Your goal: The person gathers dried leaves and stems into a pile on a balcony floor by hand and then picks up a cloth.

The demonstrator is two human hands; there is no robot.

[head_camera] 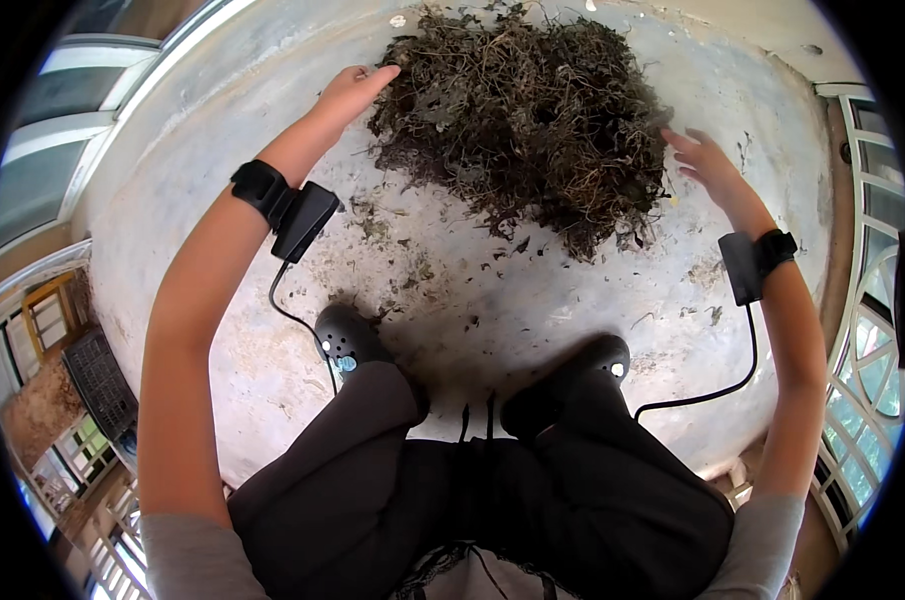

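A large heap of dried, tangled roots, stems and dead leaves [527,120] lies on the pale, stained concrete floor [257,420] in front of me. At the heap's upper left edge is my left hand [355,91], its thumb stretched towards the stems and its other fingers partly hidden. My right hand [704,161] is at the opposite side, fingers spread, the fingertips at or just touching the heap's right edge. Neither hand shows anything in its grasp. Each wrist carries a black strap with a small black box and a cable.
Loose leaf crumbs and soil [415,270] are scattered between the heap and my dark clogs [351,337]. White-framed glass panes [55,142] run along the left, and a white metal grille [869,330] stands on the right. A dark plastic crate [100,382] sits at lower left.
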